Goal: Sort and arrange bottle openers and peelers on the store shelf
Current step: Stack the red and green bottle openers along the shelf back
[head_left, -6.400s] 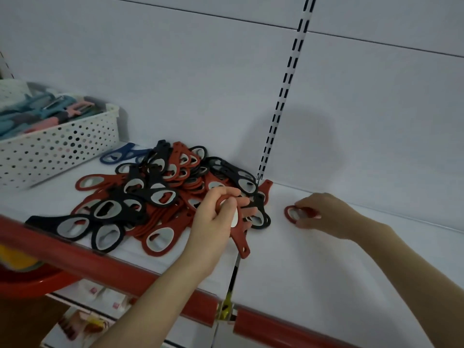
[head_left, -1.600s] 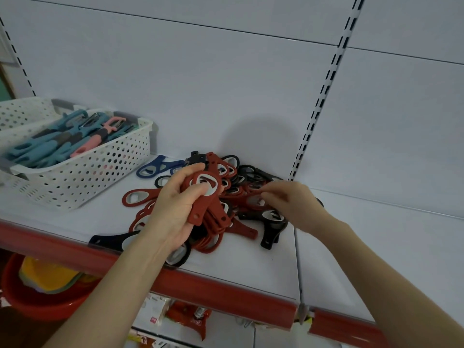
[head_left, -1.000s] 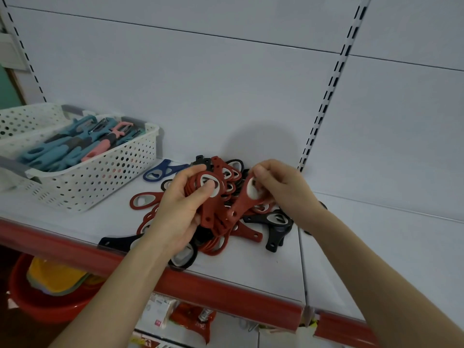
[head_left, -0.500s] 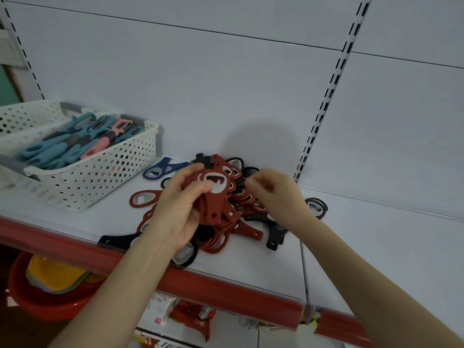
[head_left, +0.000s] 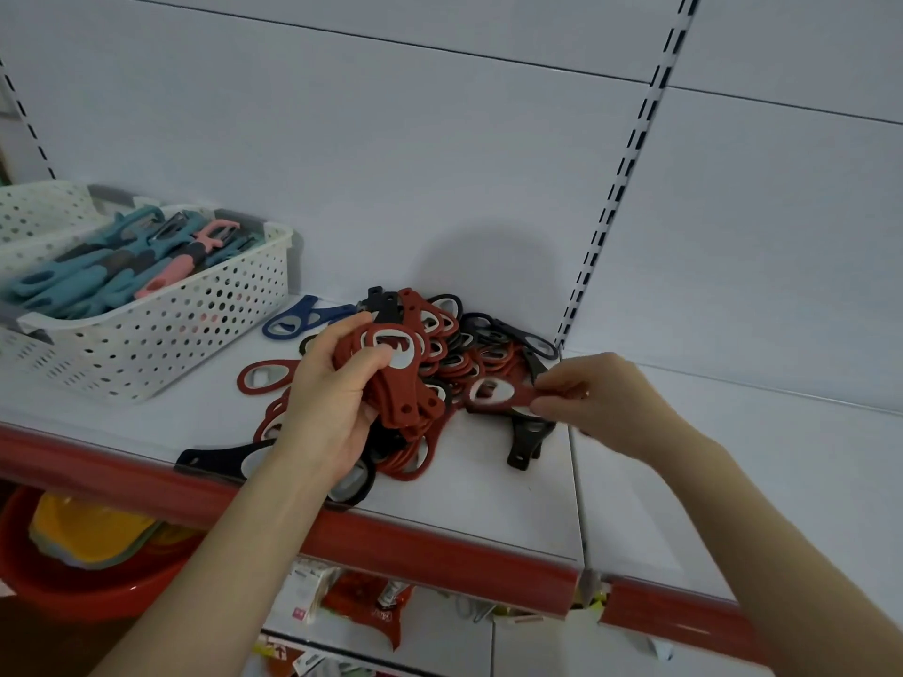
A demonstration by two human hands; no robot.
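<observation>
A stack of red bottle openers (head_left: pixel 398 383), too overlapped to be counted, is gripped in the curled left hand (head_left: pixel 327 408) over the pile (head_left: pixel 481 356) on the shelf (head_left: pixel 488 500). One red opener (head_left: pixel 493 394) is pinched by the right hand (head_left: pixel 591 403) at the pile's right edge. One blue opener (head_left: pixel 293 323) lies left of the pile. Farther left, peelers (head_left: pixel 97 276) are kept in one white basket (head_left: pixel 195 329).

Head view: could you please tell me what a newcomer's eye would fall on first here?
A heap of red and black openers lies mid-shelf near the back wall. The left hand grips a red stack over it, while the right hand pinches a single red opener beside. At the left, a white basket holds blue and pink peelers.
</observation>
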